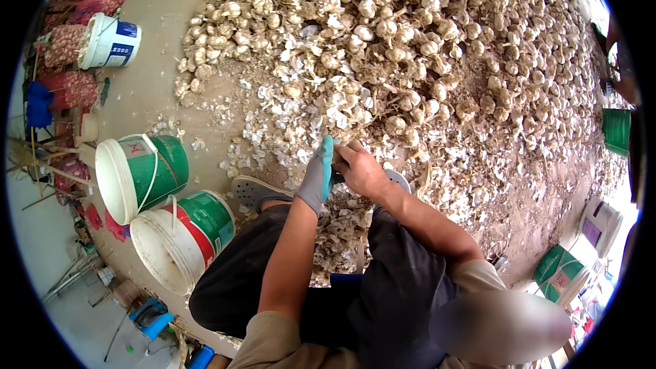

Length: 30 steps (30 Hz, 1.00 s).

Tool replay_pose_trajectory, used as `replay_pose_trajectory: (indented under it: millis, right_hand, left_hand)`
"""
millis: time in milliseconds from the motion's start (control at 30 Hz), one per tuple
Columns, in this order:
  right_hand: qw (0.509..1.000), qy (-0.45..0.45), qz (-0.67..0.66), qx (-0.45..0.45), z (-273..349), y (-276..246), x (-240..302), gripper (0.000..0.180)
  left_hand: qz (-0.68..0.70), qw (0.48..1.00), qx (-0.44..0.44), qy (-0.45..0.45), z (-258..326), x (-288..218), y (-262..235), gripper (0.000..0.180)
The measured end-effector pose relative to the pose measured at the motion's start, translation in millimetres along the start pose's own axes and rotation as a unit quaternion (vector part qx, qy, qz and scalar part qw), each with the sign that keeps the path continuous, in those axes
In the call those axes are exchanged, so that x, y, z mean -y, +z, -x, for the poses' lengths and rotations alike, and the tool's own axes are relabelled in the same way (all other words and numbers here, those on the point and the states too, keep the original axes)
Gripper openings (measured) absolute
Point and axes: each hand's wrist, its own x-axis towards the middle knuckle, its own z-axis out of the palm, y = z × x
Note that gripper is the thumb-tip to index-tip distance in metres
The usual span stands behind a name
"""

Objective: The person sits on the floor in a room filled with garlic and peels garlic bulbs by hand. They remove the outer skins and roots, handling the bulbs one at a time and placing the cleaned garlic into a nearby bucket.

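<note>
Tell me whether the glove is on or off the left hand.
On. The grey-and-teal glove covers the left hand to the wrist; the right hand shows bare skin.

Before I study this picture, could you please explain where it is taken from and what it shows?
Nothing here is a machine, only a person at work. The picture comes from a wide fisheye camera on that person's head, looking down, so straight edges bend. The left hand wears a grey and teal glove; the right hand is bare. They are close together; anything between them is too hidden to name. On the floor, many garlic bulbs spread ahead, loose papery skins nearer. Two buckets are at left.
</note>
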Motion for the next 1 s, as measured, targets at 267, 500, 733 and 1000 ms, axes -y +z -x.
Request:
replay_pose_trajectory:
  millis: [267,500,733,1000]
  right_hand:
    - [0.972,0.117,-0.172,0.108,-9.9,-35.9,-4.6,0.021]
    - [0.98,0.157,0.019,-0.118,-2.4,-22.2,-29.5,0.037]
    - [0.978,0.171,-0.1,0.062,10.2,-20.3,21.3,0.047]
    - [0.997,0.048,0.02,-0.055,4.1,-24.2,20.1,0.037]
  left_hand:
    - [-0.048,0.993,0.107,0.002,23.9,-6.2,7.3,0.068]
    - [0.074,0.986,0.117,0.089,33.2,-0.1,12.6,0.047]
    - [0.216,0.959,0.007,0.181,4.5,-5.2,9.4,0.053]
    - [-0.031,0.958,0.056,0.278,21.5,-20.4,22.3,0.037]
